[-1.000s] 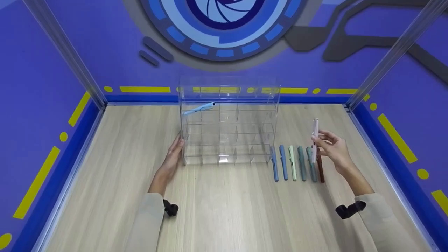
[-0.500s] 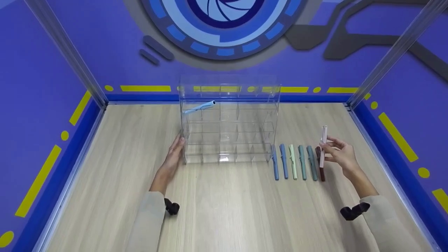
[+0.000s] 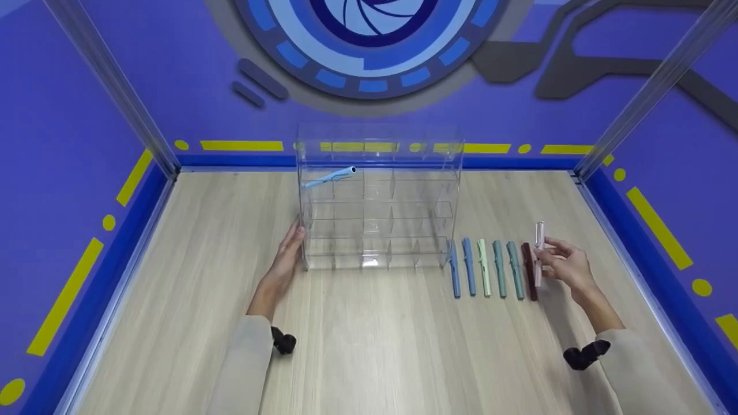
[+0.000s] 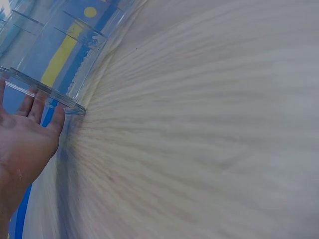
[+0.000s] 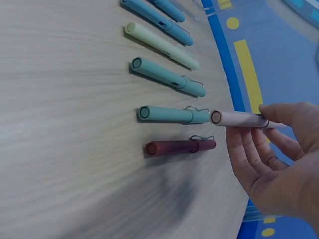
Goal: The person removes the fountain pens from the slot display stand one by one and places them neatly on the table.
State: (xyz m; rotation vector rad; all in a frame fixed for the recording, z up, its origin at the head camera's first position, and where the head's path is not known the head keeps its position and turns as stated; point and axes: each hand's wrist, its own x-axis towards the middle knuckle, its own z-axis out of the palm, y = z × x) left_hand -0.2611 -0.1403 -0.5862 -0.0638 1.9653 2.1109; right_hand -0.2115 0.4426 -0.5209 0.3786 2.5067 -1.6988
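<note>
My right hand point(image 3: 568, 268) pinches a pale pink pen point(image 5: 237, 118) between thumb and fingers, raised over the table just right of a dark red pen point(image 3: 529, 274). My left hand point(image 3: 281, 262) touches the left side of a clear acrylic organizer point(image 3: 455, 219) with extended fingers, seen at its lower edge in the left wrist view. Inside the organizer, a light blue pen point(image 3: 330, 177) leans in an upper left compartment. Left of the dark red pen, a row on the table holds teal pens point(image 3: 515, 271), a pale green pen point(image 3: 484, 268) and blue pens point(image 3: 470, 268).
The wooden table point(image 3: 369, 346) is bounded by blue panels with yellow markings point(image 3: 239, 146) at the back and sides. Metal posts point(image 3: 646, 86) rise at the back corners. The nearest blue pen lies close beside the organizer's lower right corner.
My right hand has moved right and toward me with the pale pink pen, from over the teal and dark red pens to the dark red pen's right. The left hand stays at the organizer.
</note>
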